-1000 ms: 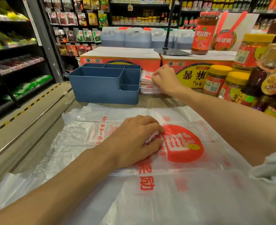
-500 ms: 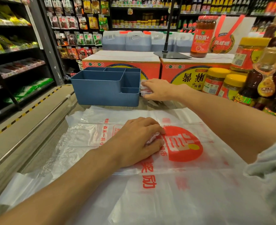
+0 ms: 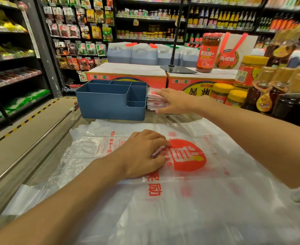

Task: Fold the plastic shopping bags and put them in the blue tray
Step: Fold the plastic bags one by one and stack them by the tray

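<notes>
Translucent plastic shopping bags (image 3: 189, 200) lie flat across the counter, and the left hand (image 3: 142, 154) curls over a small folded bag (image 3: 157, 150). The right hand (image 3: 175, 101) reaches out, fingers straight against a stack of folded bags (image 3: 154, 101) just beside the blue tray (image 3: 110, 106).

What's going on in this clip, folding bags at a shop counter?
A person is sorting plastic shopping bags in a shop aisle. The left hand rests on the flat bags spread across the counter, with a small folded bag under its fingers. The right hand reaches forward to a stack of folded bags standing beside the blue tray, fingers straight against the stack. No bags show in the tray's visible compartments. Jars and bottles stand to the right.
</notes>
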